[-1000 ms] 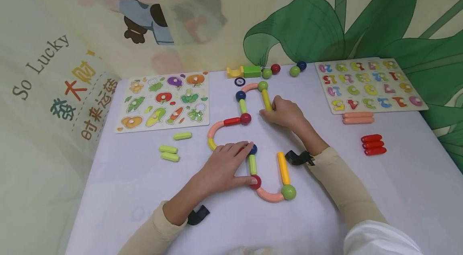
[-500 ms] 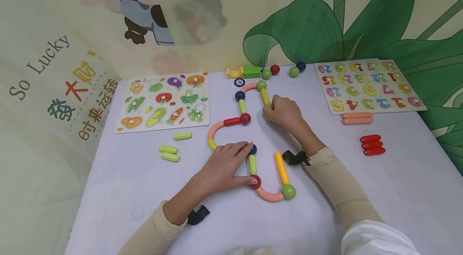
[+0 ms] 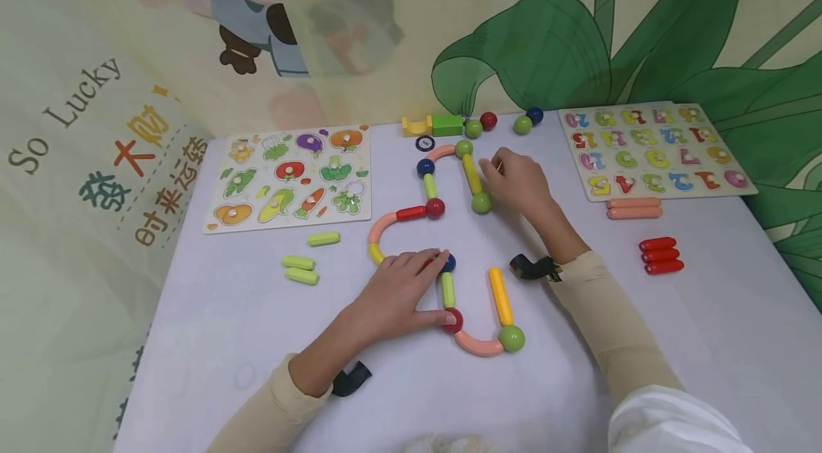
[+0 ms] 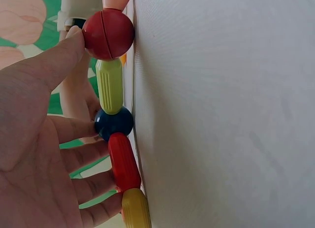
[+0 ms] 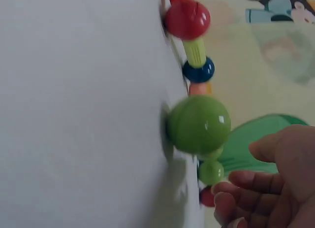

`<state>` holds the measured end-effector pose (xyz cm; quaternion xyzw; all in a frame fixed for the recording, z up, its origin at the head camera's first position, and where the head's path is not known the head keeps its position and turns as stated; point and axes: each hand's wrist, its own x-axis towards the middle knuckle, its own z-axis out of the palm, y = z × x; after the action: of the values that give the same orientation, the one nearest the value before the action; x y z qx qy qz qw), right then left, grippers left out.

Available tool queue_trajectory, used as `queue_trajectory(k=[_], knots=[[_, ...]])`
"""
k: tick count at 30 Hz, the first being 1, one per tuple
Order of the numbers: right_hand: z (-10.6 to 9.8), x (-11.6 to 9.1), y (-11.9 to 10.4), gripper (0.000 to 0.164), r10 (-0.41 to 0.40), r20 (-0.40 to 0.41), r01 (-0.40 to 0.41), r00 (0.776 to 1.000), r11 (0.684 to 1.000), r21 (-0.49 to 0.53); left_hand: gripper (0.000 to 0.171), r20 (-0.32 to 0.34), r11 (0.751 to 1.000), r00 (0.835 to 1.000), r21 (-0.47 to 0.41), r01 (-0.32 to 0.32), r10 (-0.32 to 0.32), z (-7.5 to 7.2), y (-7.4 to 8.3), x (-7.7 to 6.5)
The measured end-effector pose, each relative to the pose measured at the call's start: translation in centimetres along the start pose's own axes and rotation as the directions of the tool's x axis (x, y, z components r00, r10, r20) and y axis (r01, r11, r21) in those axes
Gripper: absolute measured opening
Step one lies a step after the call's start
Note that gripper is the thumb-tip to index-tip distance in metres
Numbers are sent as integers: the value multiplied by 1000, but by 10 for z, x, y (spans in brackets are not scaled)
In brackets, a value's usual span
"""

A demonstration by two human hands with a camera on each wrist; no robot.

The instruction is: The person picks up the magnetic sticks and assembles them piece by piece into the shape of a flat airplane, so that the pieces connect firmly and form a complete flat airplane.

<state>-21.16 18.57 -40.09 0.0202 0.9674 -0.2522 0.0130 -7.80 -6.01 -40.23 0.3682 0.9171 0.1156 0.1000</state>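
A chain of magnetic sticks and balls snakes across the white table. My left hand (image 3: 392, 296) lies over its middle, thumb against a red ball (image 4: 109, 35) and fingers extended along a blue ball (image 4: 114, 123) and a red stick (image 4: 124, 160). At the chain's far end, a yellow stick (image 3: 472, 173) runs from one green ball (image 3: 464, 148) to another green ball (image 3: 481, 202). Just right of that stick is my right hand (image 3: 519, 182), fingers loosely bent and holding nothing. An orange stick (image 3: 499, 294) stands off a green ball (image 3: 511, 338) at the near end.
Light green sticks (image 3: 300, 269) lie at left, below a vegetable puzzle board (image 3: 212, 207). A number puzzle board (image 3: 642, 118) is back right, with pink sticks (image 3: 634, 208) and red sticks (image 3: 661, 255) nearby. Spare balls (image 3: 523, 125) and a green block (image 3: 447, 126) line the back.
My right hand has let go of the yellow stick's near end and shifted right and back, baring the green ball there. My left hand stays put.
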Motion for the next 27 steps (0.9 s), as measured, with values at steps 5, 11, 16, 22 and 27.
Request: queue_trajectory(k=[5,11,16,22,27], knots=[[-11,26,13,29,-14,-65,16,998,999,28,92,-13,1000,1000,11,-9,9,-1,-1,0],[-14,63,19,26,-133,-124,132,983,991,-14,92,-21,1000,1000,9,-14,14,0,0,0],[-6,86,12,33,-266,-37,260,963,958,-117,92,-26,1000,1000,9,-17,17,2,0,-1],[3,97,5,39,-280,91,292,956,941,-173,92,-27,1000,999,10,-17,17,2,0,-1],[3,96,0,35,-246,127,265,961,951,-160,92,-19,1000,1000,8,-13,13,0,-1,-1]])
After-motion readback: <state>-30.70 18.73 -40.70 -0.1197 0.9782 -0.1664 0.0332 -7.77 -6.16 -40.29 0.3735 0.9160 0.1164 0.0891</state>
